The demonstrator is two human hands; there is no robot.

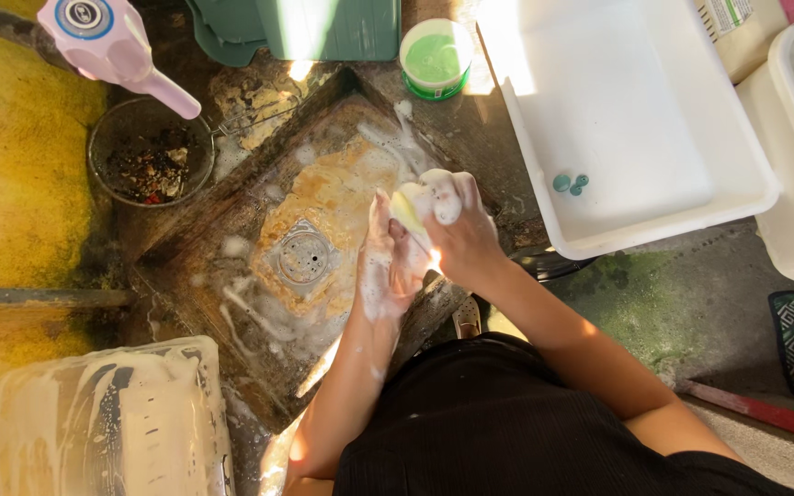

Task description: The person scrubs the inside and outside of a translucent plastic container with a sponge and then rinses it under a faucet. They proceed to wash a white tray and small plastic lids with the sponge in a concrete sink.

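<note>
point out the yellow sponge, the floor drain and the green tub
yellow sponge (406,209), head view, its bare yellow edge
floor drain (304,256), head view, centre of the grate
green tub (436,57), head view, its green contents

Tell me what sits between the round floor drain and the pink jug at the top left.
In the head view, a wire strainer holding dark scraps lies between the drain and the pink jug.

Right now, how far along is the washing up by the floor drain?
Looks done: a soaped container sits lathered at lower left. In hand: the left hand and right hand squeeze a foamy yellow sponge. Left: rinsing; suds cover the drain floor.
</note>
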